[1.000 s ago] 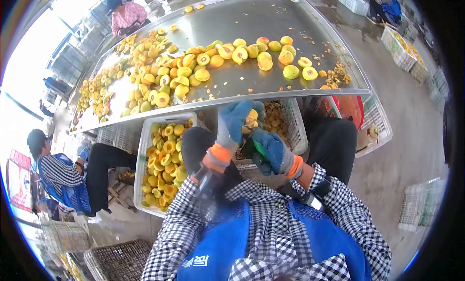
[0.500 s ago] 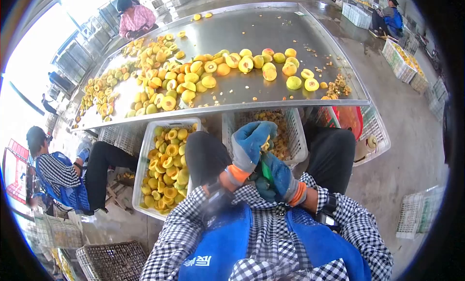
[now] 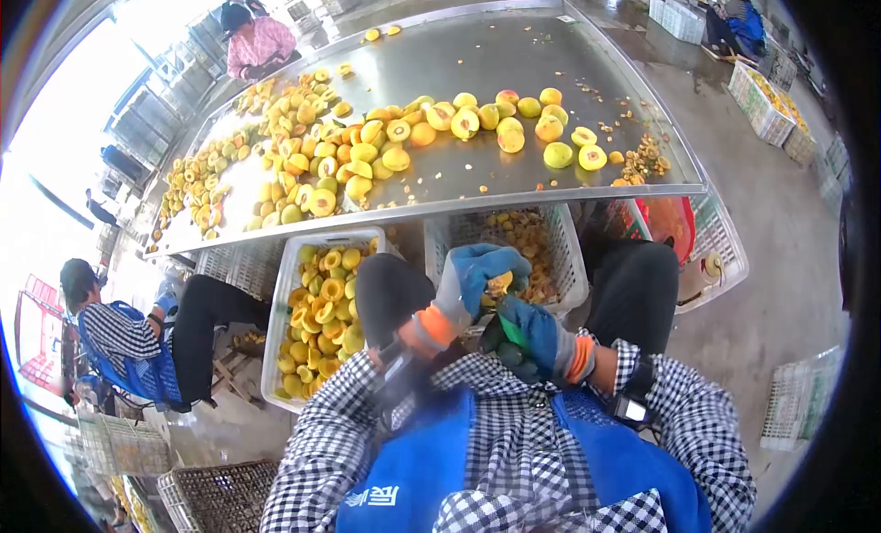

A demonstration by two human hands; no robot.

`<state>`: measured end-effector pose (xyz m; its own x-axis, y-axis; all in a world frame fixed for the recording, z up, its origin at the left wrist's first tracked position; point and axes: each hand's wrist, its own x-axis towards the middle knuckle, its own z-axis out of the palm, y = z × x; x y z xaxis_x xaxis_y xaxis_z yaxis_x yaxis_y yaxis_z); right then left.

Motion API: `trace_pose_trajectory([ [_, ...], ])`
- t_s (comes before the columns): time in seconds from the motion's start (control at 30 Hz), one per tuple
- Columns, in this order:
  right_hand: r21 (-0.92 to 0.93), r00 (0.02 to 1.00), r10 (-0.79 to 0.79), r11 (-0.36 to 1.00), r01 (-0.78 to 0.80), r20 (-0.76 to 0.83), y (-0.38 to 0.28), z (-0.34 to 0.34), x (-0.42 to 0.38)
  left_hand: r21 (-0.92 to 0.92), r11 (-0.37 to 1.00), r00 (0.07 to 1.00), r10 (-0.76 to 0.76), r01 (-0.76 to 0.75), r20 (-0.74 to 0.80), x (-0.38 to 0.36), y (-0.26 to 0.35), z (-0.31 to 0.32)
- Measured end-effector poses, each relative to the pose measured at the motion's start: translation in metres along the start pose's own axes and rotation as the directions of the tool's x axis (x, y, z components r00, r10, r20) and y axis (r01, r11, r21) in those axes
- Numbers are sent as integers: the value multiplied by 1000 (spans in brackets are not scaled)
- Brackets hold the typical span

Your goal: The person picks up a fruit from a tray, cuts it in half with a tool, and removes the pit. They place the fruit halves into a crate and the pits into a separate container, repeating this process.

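Observation:
My left hand (image 3: 477,274), in a blue and grey glove with an orange cuff, is closed on a piece of yellow peach (image 3: 498,283). Just below and to the right, my right hand (image 3: 535,338) is wrapped round a green-handled tool (image 3: 513,331); its working end cannot be made out. The two hands almost touch above my lap. Beneath them stands a white crate (image 3: 574,285) with peach scraps and pits (image 3: 528,235) in it. By my left knee, another white crate (image 3: 275,349) holds many pitted yellow peach halves (image 3: 317,317).
A metal table (image 3: 514,60) ahead carries peach halves (image 3: 307,166) and a pile of pits (image 3: 642,161). Co-workers sit at left (image 3: 128,340), far left (image 3: 260,42) and far right (image 3: 737,26). A red container (image 3: 670,225) stands by my right knee.
My hands have shifted slightly down and right, and more of the peach piece shows between the left fingers. The camera view has tilted a little.

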<state>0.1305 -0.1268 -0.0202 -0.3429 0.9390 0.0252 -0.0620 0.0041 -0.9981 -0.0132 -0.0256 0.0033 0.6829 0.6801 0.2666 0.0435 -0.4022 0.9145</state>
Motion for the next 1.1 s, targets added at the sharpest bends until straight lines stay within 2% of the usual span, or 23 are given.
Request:
trace_pose_trajectory([
  [0.03,-28,999,-5,1000,4,-43,-1,5,2,97,989,993,102,-108,66,8,-2,-7],
  [0.07,-225,956,-261,948,227,-136,22,13,8,178,960,971,194,-217,138,15,-5,-10],
  [0.1,-420,849,-499,818,394,-174,34,19,8,175,960,971,199,-220,131,15,-14,-9],
  [0.13,-266,954,-290,928,260,-79,39,11,4,171,961,972,197,-218,129,13,-23,-7],
  [0.17,-265,957,-274,933,242,-92,37,9,7,175,959,971,201,-222,133,14,-19,-7],
  [0.2,-263,960,-260,938,225,-107,34,8,10,-267,959,994,-107,97,-24,10,-12,0],
  [0.3,-115,974,-139,986,120,-181,24,11,14,-514,842,913,-327,164,-245,20,20,8],
  [0.33,-118,971,-136,986,114,-195,35,11,16,-388,916,932,-223,101,-285,20,12,10],
  [0.4,-167,932,-316,943,288,-177,45,9,21,-309,945,964,-176,109,-197,16,-3,9],
  [0.43,-75,983,-145,988,137,-115,42,3,17,-264,958,976,-158,114,-150,13,-9,6],
  [0.47,8,999,22,1000,-21,-37,25,-6,15,-556,759,923,-381,339,43,15,-15,-2],
  [0.53,-31,956,295,955,-295,-4,11,-20,14,-576,737,925,-366,354,101,15,8,-7],
  [0.67,136,981,186,972,-193,63,25,-12,14,-468,795,917,-385,386,104,15,11,-10],
  [0.7,-23,992,-54,998,51,-113,30,1,19,-488,769,902,-419,413,102,17,8,-11],
  [0.73,-216,920,-314,940,265,-236,39,18,22,-269,931,968,-251,248,23,17,7,-9],
  [0.77,-17,964,-158,987,158,-213,25,24,16,-351,893,952,-305,282,-12,14,10,-6],
  [0.83,374,974,167,922,-100,-151,-2,34,4,-505,804,915,-399,316,-64,12,19,2],
  [0.93,568,927,375,762,-311,4,-15,23,0,-324,925,975,-220,201,-24,3,0,5],
  [0.97,596,937,348,751,-282,5,-11,20,2,-233,964,992,-126,125,14,8,-4,3],
  [1.0,628,944,329,733,-262,10,4,21,2,-315,923,975,-214,221,59,13,-2,2],
  [1.03,245,991,-11,969,43,-131,27,24,5,-390,882,963,-262,263,55,15,-3,3],
  [1.07,-236,902,-350,926,294,-253,49,27,8,-458,841,953,-300,289,50,19,-6,3],
  [1.1,-294,893,-385,903,313,-232,48,23,9,-523,792,939,-342,314,46,21,-6,3],
])
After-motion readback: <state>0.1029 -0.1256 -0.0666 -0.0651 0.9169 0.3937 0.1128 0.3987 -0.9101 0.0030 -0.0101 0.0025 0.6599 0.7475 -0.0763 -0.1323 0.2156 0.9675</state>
